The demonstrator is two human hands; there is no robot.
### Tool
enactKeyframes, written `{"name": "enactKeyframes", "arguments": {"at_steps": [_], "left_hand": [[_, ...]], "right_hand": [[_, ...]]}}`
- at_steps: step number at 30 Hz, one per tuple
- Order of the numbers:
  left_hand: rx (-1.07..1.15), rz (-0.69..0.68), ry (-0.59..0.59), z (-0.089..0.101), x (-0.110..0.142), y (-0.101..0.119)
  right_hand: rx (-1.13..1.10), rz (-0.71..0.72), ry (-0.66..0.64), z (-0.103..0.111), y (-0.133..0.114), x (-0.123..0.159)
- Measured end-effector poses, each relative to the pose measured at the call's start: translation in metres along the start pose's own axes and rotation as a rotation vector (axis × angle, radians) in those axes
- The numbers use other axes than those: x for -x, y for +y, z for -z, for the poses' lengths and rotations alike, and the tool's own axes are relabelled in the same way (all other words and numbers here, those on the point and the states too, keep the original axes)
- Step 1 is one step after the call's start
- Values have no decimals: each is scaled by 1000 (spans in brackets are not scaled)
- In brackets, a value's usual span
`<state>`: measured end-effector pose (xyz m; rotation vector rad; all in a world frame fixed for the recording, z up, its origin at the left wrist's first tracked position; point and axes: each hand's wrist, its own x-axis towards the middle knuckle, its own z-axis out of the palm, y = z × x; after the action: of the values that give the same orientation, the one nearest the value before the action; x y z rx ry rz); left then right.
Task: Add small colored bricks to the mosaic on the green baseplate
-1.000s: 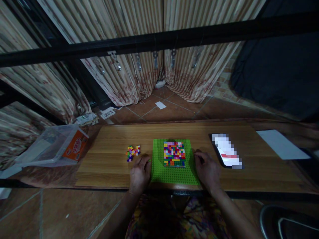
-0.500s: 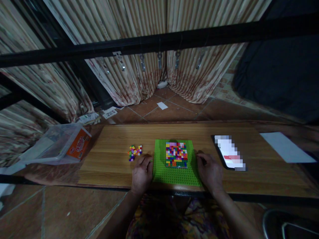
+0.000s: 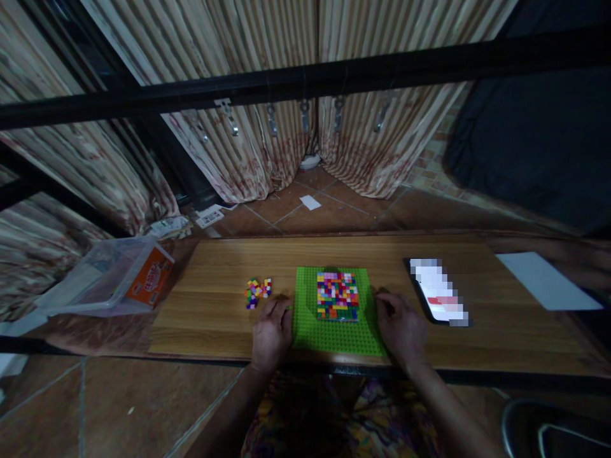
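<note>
A green studded baseplate (image 3: 334, 334) lies on the wooden table (image 3: 214, 318) in front of me. A square patch of many-coloured small bricks (image 3: 337, 296) is fixed on its far half. My left hand (image 3: 272, 329) rests flat beside the plate's left edge, fingers stretched forward and touching that edge. My right hand (image 3: 400, 327) rests at the plate's right edge, fingers loosely curled, and I see nothing in it. A small pile of loose coloured bricks (image 3: 258, 292) sits just beyond my left hand.
A phone with a lit screen (image 3: 439, 292) lies right of my right hand. A white sheet (image 3: 547, 281) lies at the table's far right. A clear plastic box (image 3: 107, 277) stands off the table's left end. Curtains and a black bar stand behind.
The view has shifted slightly; both hands stay at the baseplate's edges and nothing on the table has moved.
</note>
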<state>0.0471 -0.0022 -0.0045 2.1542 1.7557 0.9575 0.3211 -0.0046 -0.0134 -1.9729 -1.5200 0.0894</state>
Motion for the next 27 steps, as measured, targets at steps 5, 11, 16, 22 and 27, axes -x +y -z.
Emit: {"name": "enactKeyframes", "arguments": {"at_steps": [5, 11, 16, 22, 27], "left_hand": [[-8, -20, 4, -1, 0, -1], [-21, -19, 13, -2, 1, -3], [-17, -11, 14, -3, 2, -4], [-4, -1, 5, -2, 2, -3], [-6, 7, 4, -1, 1, -1]], "right_hand": [[-1, -7, -5, 1, -1, 0], [-17, 10, 14, 0, 0, 0], [-12, 38, 20, -2, 2, 0], [-18, 20, 18, 0, 0, 0], [7, 18, 20, 1, -1, 0]]}}
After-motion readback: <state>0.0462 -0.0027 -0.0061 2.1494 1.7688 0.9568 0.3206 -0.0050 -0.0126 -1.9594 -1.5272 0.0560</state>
